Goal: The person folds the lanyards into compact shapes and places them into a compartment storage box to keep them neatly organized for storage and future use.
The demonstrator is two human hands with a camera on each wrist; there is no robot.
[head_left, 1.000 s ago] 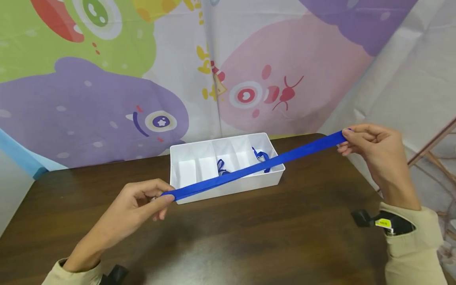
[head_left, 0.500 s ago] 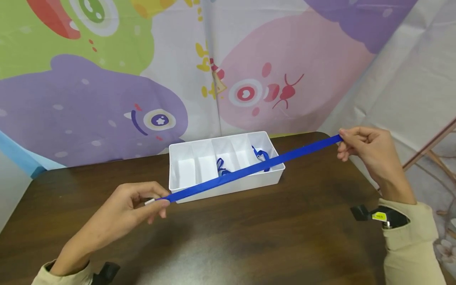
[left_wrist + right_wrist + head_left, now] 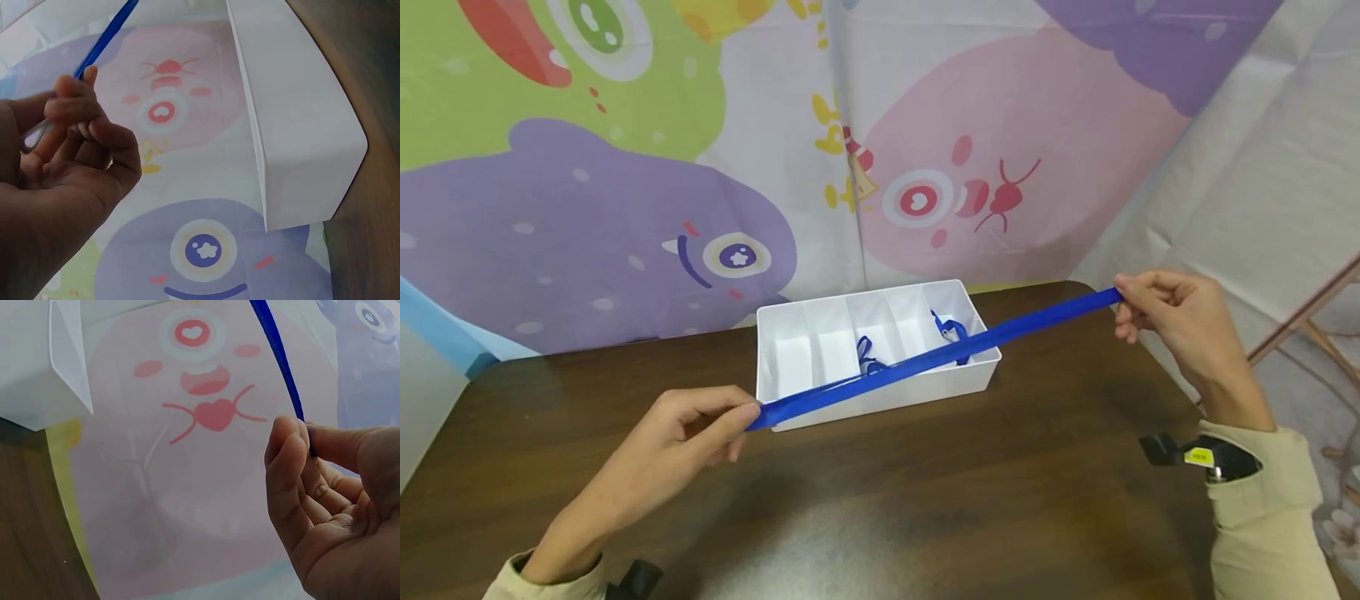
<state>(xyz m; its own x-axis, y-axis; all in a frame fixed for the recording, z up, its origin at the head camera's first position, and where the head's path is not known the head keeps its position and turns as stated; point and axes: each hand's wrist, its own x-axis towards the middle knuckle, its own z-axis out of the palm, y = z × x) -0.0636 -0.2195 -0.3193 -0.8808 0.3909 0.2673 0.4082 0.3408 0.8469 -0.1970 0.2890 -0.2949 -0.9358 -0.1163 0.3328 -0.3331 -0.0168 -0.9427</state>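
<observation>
A flat blue lanyard (image 3: pixel 940 357) stretches between both hands, slanting up to the right in front of a white divided box (image 3: pixel 917 388). My left hand (image 3: pixel 673 446) pinches its lower end between thumb and fingers; a pale, shiny fitting (image 3: pixel 34 136) shows by those fingers in the left wrist view. At the other end, my right hand (image 3: pixel 1187 333) pinches the band (image 3: pixel 282 362) with thumb and fingertips. Near the left hand two layers of the band part slightly. Inside the box, one blue lanyard (image 3: pixel 864 348) lies in the middle compartment and another (image 3: pixel 957 328) in the rightmost one.
The box stands at the back of a dark wooden table (image 3: pixel 880 517). Behind it hangs a cartoon-printed cloth (image 3: pixel 820 167). Thin pinkish bars (image 3: pixel 1307 308) stand beyond the table's right edge.
The right hand has shifted slightly left and down since the first frame. At the left hand, the white fitting seen half a second ago is hidden in the head view, and the band's layers have parted.
</observation>
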